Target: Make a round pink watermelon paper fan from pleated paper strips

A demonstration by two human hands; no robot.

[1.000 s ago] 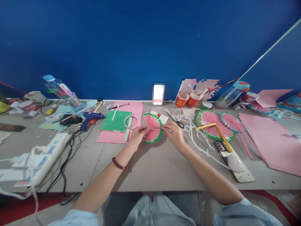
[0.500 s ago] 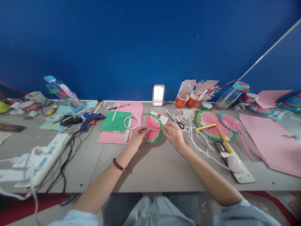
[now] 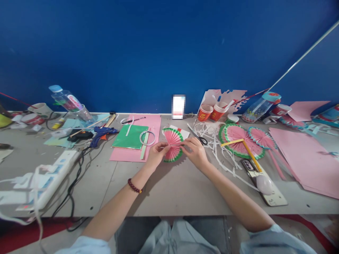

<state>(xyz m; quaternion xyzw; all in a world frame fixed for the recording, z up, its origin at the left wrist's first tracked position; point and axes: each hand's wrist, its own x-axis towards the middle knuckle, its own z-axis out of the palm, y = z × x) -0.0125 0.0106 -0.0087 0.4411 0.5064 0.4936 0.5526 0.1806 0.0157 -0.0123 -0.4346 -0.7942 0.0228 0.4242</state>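
A pleated pink paper fan with a green rim is spread in a half-round between my hands, a little above the table. My left hand pinches it at the centre, where the folds meet. On the opposite side, the fingertips of my right hand are closed on its green outer edge, near the middle fold. Behind the fan lies a red and white packet, partly covered by it. Scissors with black handles rest just beyond my right hand. Left of my left hand is a roll of clear tape.
Green paper lies on pink sheets. A blue glue gun and a power strip are at left. Paper strips, finished watermelon fans, a phone and red paper cups are at right.
The fan has shifted slightly right, and its upper part has tilted a little. Both hands keep their hold with small finger movements. At the far left, a brown object has moved toward the edge.
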